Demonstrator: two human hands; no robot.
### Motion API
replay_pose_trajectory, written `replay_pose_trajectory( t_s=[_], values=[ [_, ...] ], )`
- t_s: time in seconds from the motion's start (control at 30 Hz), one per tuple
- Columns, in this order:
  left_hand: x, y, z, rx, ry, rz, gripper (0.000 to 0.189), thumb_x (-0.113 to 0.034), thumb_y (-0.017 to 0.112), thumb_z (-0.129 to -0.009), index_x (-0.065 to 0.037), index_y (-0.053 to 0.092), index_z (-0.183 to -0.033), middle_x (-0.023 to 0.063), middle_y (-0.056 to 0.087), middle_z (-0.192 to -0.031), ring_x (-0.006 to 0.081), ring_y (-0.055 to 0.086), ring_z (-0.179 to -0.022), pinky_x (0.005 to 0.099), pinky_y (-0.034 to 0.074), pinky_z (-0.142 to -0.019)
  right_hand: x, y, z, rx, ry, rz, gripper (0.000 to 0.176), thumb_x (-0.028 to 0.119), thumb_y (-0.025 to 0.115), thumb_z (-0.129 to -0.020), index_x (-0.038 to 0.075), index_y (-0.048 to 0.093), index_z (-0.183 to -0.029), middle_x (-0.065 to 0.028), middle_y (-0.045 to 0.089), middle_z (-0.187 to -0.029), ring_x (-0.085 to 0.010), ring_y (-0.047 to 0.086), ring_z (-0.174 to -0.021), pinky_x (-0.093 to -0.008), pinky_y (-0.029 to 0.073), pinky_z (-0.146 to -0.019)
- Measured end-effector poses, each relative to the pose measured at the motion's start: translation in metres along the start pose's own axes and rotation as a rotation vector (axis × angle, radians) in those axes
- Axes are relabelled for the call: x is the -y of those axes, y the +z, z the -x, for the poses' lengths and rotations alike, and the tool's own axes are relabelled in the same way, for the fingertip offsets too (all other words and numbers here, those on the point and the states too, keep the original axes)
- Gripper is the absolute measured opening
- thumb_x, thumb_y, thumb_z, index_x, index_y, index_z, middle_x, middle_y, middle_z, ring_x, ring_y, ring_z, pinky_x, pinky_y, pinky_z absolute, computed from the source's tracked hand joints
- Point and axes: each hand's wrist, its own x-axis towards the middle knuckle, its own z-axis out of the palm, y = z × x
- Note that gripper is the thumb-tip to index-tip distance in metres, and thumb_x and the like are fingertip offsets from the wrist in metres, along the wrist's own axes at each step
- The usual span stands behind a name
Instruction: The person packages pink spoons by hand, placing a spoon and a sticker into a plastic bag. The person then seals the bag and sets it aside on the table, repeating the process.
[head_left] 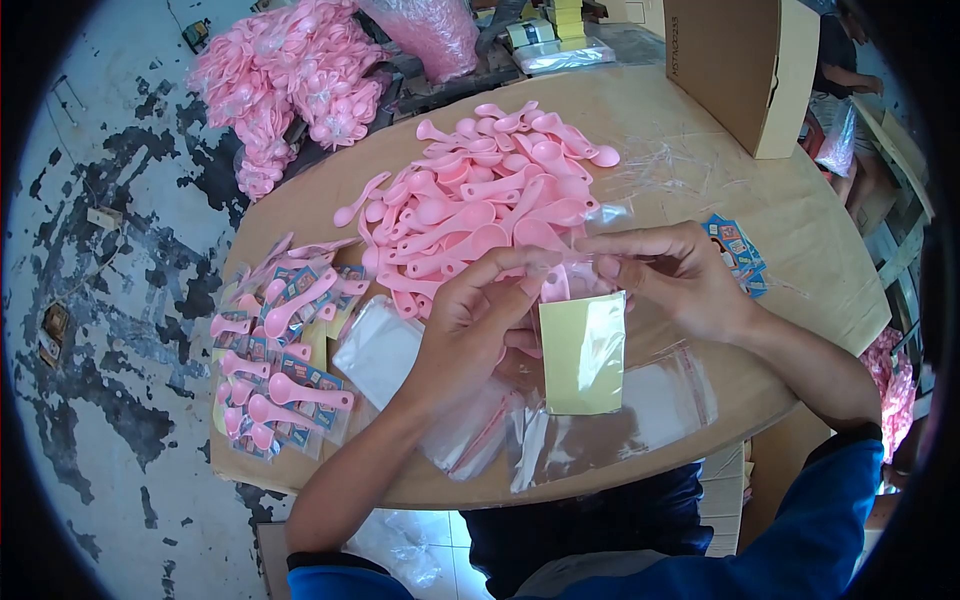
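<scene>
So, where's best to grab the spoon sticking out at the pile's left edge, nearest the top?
Probably by the handle, coming from the left: the spoon juts from the pile on that side, its slim handle looks uncovered, with the bowl outermost.

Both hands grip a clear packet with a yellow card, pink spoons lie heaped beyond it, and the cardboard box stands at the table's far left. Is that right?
Not quite: the head view shows the cardboard box at the far right of the table, not left. Left hand and right hand grip the clear packet with the yellow card, and pink spoons lie heaped beyond it.
</scene>
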Motion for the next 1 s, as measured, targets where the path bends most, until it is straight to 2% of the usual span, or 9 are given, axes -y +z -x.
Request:
replay_pose_trajectory(
  t_s=[0.2,0.3,0.5,0.6,0.7,0.8,0.9,0.93,1.0],
  values=[
    [0.000,-0.005,0.000,0.069,0.138,-0.164,0.018,-0.012,0.047,-0.101,-0.002,0.056,-0.113,0.0054,0.062,-0.097,0.0090,0.063,-0.081,0.0239,0.055,-0.064,-0.001,-0.020,-0.006,0.181,-0.404,0.204,0.037,-0.012,0.056,-0.078,0.006,0.073,-0.106,-0.0075,0.070,-0.086,-0.0136,0.061,-0.076,-0.0274,0.050,-0.071],
    [-0.003,-0.009,0.000,0.086,0.188,-0.357,0.016,-0.011,0.046,-0.101,-0.002,0.056,-0.110,0.0030,0.060,-0.093,0.0073,0.061,-0.080,0.0219,0.053,-0.067,0.003,-0.024,-0.007,0.191,-0.427,0.291,0.033,-0.010,0.059,-0.075,0.006,0.075,-0.100,-0.0060,0.069,-0.078,-0.0162,0.059,-0.076,-0.0299,0.047,-0.075],
    [0.005,-0.012,-0.002,0.114,0.284,-0.364,0.014,-0.004,0.042,-0.098,-0.003,0.055,-0.103,0.0002,0.057,-0.091,0.0046,0.057,-0.079,0.0200,0.050,-0.068,0.001,-0.024,-0.007,0.150,-0.462,0.330,0.031,-0.008,0.061,-0.069,0.008,0.077,-0.091,-0.0042,0.069,-0.074,-0.0179,0.053,-0.071,-0.0309,0.043,-0.069],
    [0.008,-0.021,-0.002,0.116,0.166,-0.369,0.015,-0.002,0.041,-0.096,-0.003,0.055,-0.103,0.0001,0.057,-0.088,0.0045,0.056,-0.079,0.0209,0.050,-0.070,0.006,-0.025,-0.006,0.195,-0.466,0.379,0.030,-0.009,0.060,-0.073,0.005,0.075,-0.095,-0.0046,0.068,-0.073,-0.0166,0.059,-0.076,-0.0309,0.044,-0.078],
    [0.003,-0.013,-0.001,0.112,0.163,-0.215,0.006,-0.003,0.048,-0.096,-0.002,0.053,-0.099,0.0002,0.056,-0.082,0.0051,0.057,-0.078,0.0212,0.052,-0.069,0.005,-0.025,-0.006,0.184,-0.515,0.415,0.030,-0.010,0.060,-0.073,0.005,0.075,-0.095,-0.0048,0.068,-0.072,-0.0175,0.059,-0.076,-0.0316,0.044,-0.077],
    [0.002,-0.009,-0.003,0.139,0.279,-0.466,0.010,-0.003,0.057,-0.093,-0.003,0.049,-0.099,0.0019,0.057,-0.083,0.0075,0.062,-0.079,0.0211,0.054,-0.068,0.005,-0.025,-0.006,0.175,-0.527,0.448,0.032,-0.010,0.059,-0.071,0.007,0.075,-0.093,-0.0051,0.068,-0.076,-0.0199,0.059,-0.077,-0.0334,0.046,-0.076],
    [-0.003,-0.013,-0.003,0.099,0.079,-0.317,0.023,-0.003,0.065,-0.090,-0.003,0.045,-0.101,0.0055,0.059,-0.090,0.0118,0.067,-0.083,0.0216,0.056,-0.065,0.011,-0.031,-0.008,0.219,-0.661,0.705,0.032,-0.011,0.058,-0.069,0.007,0.074,-0.090,-0.0051,0.068,-0.081,-0.0224,0.059,-0.079,-0.0353,0.047,-0.075],
    [0.001,-0.016,-0.009,0.151,0.234,-0.227,0.031,0.000,0.068,-0.086,-0.003,0.044,-0.106,0.0095,0.062,-0.099,0.0150,0.068,-0.086,0.0227,0.057,-0.065,0.013,-0.033,-0.009,0.228,-0.649,0.741,0.030,-0.010,0.059,-0.069,0.007,0.073,-0.090,-0.0051,0.067,-0.083,-0.0230,0.059,-0.080,-0.0358,0.048,-0.075],
    [-0.015,-0.022,-0.006,0.071,0.331,-0.284,0.033,0.003,0.070,-0.083,-0.004,0.045,-0.105,0.0103,0.062,-0.101,0.0151,0.068,-0.085,0.0226,0.057,-0.066,0.016,-0.035,-0.009,0.248,-0.616,0.805,0.027,-0.007,0.060,-0.068,0.007,0.072,-0.088,-0.0052,0.067,-0.085,-0.0242,0.059,-0.082,-0.0369,0.048,-0.075]
  ],
)
